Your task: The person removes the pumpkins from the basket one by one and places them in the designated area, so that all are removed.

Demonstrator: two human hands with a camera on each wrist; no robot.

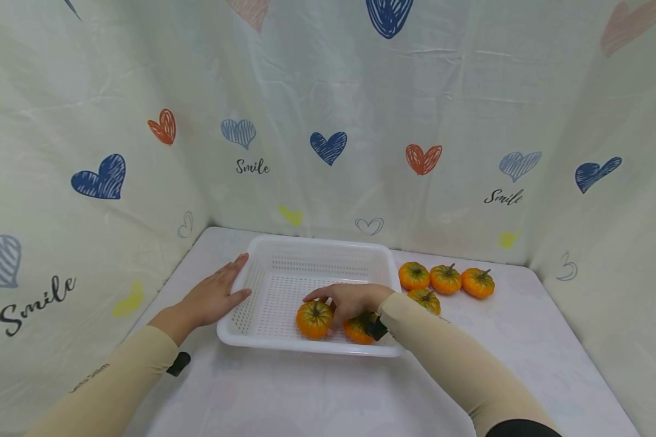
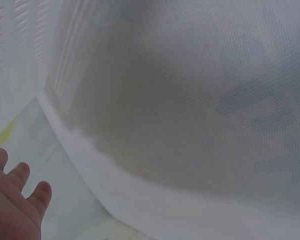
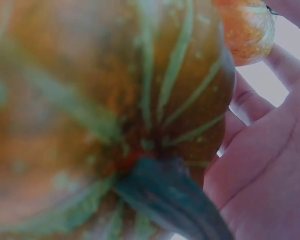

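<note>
A white perforated plastic basket (image 1: 306, 348) sits on the table, with two small orange-and-green pumpkins inside near its front side. My right hand (image 1: 355, 298) reaches into it from the right, fingers and thumb around the left pumpkin (image 1: 314, 320). Under my right wrist lies the other pumpkin (image 1: 358, 329), partly covered by it. That nearer pumpkin (image 3: 90, 100) fills most of the right wrist view, its dark stem toward the camera, while the held one (image 3: 247, 32) shows between thumb and fingers. My left hand (image 1: 213, 293) rests with straight fingers along the basket's left rim.
Several more small pumpkins (image 1: 445, 280) stand on the table (image 1: 525, 340) just right of the basket, one of them partly behind my right forearm. A pale curtain (image 1: 372, 109) printed with hearts and "Smile" encloses the table at the back and sides.
</note>
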